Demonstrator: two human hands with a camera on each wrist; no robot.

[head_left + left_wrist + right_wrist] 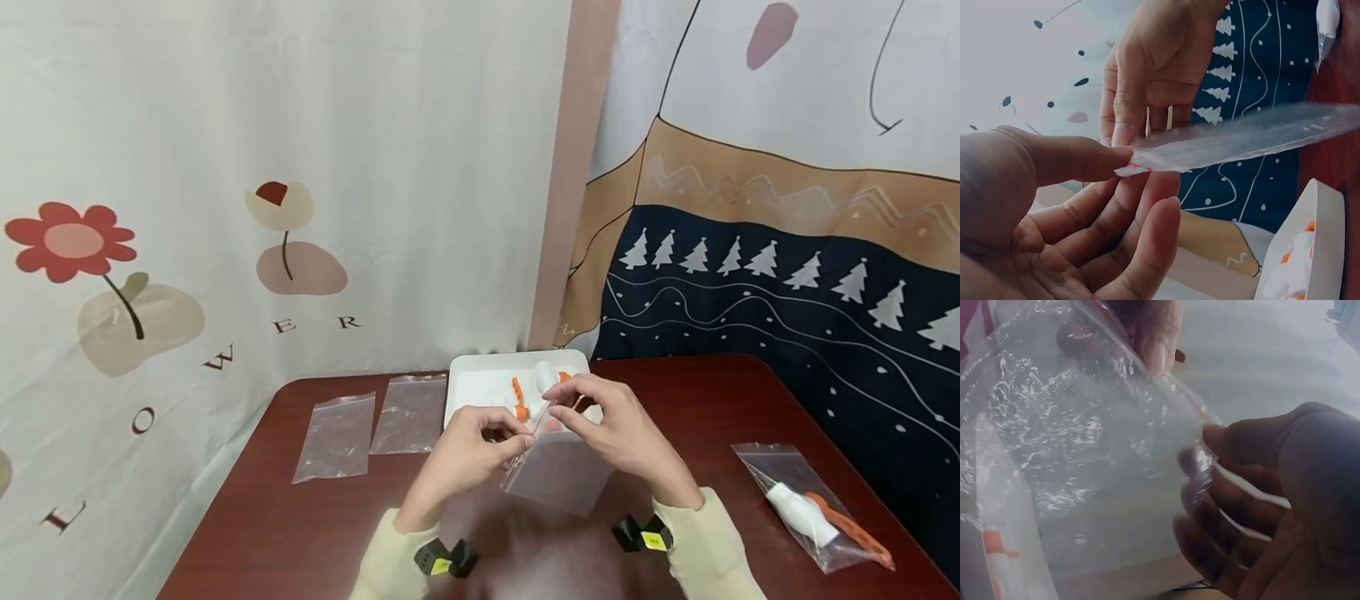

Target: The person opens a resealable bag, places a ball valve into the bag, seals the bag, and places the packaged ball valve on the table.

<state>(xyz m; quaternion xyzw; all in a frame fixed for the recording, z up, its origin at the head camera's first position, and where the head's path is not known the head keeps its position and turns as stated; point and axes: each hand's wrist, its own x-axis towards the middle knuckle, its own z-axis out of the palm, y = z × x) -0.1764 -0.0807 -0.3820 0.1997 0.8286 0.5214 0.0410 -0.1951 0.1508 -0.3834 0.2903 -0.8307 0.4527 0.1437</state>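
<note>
A clear zip-lock bag (564, 475) hangs over the table between both hands, its zip edge uppermost. My left hand (480, 446) pinches that edge between thumb and fingers. At the upper corner, my right hand (611, 421) also pinches the zip edge. In the right wrist view the bag (1104, 444) looks flat, with nothing seen inside, and a red line runs along its zip. Just behind the hands stands a white tray (468, 375) with white and orange pieces in it; an orange strip-like piece (519, 396) shows there. The hands partly hide the tray.
Two flat clear bags, one nearer (336, 437) and one beside the tray (408, 417), lie at the left. On the right is a filled bag (810, 508) holding a white bottle-like piece and an orange piece. Printed curtains (420, 208) stand behind the table.
</note>
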